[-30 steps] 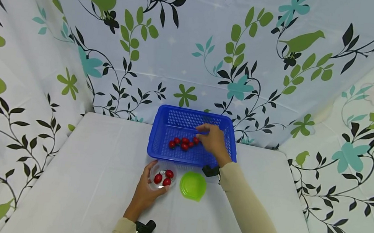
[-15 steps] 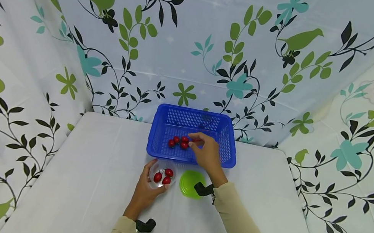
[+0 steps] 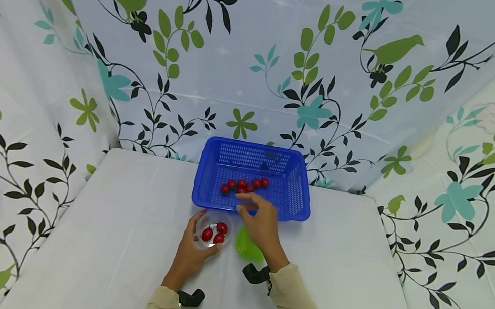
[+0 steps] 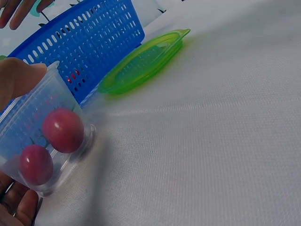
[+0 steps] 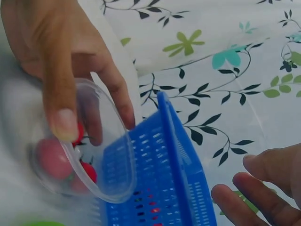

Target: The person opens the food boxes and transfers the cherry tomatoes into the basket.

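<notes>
My left hand (image 3: pixel 192 253) grips a clear plastic cup (image 5: pixel 113 188) by its sides, thumb and fingers round the rim. Inside the cup lie 3 red cherry tomatoes (image 3: pixel 207 234). My right hand (image 3: pixel 262 225) is over the front edge of the blue basket (image 3: pixel 293 213); in the right wrist view its fingertips (image 5: pixel 223 195) stand apart, with nothing visible between them. Several more cherry tomatoes (image 3: pixel 256 182) lie on the basket's floor, beyond the right fingertips. Under the right hand, a bright green lid (image 3: pixel 246 248) lies on the table, partly hidden.
The white-covered table (image 3: pixel 136 244) extends to both sides. Behind the basket hangs a patterned cloth (image 3: pixel 219 80) with leaves and birds, and more of it flanks the table. In the left wrist view, the green lid (image 4: pixel 141 66) lies between the cup and the basket.
My right hand has moved back toward me and left, from inside the basket to its front edge, uncovering tomatoes at the right of the group. The left hand keeps hold of the cup.
</notes>
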Available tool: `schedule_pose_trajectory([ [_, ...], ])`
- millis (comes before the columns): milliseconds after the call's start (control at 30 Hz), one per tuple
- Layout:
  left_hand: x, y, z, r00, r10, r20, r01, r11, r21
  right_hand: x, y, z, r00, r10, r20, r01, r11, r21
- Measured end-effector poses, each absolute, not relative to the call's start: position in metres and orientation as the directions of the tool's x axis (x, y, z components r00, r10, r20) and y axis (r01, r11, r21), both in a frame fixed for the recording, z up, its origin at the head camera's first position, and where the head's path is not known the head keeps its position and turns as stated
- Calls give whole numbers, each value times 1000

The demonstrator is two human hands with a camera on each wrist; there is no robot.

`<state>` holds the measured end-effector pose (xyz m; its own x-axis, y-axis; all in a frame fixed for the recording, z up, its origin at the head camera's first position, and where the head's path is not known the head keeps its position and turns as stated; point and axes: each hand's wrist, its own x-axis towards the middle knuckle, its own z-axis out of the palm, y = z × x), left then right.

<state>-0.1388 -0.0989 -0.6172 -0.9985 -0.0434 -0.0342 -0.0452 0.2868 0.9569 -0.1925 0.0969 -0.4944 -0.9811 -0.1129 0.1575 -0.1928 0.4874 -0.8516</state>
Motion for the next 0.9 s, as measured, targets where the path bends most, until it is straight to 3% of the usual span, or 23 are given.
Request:
schedule_pose_trajectory([
  [900,-137,-95,-619,-996,-85,-15,-37,267,963,-166,75,-543,-979,-178,96,-163,417,-894],
])
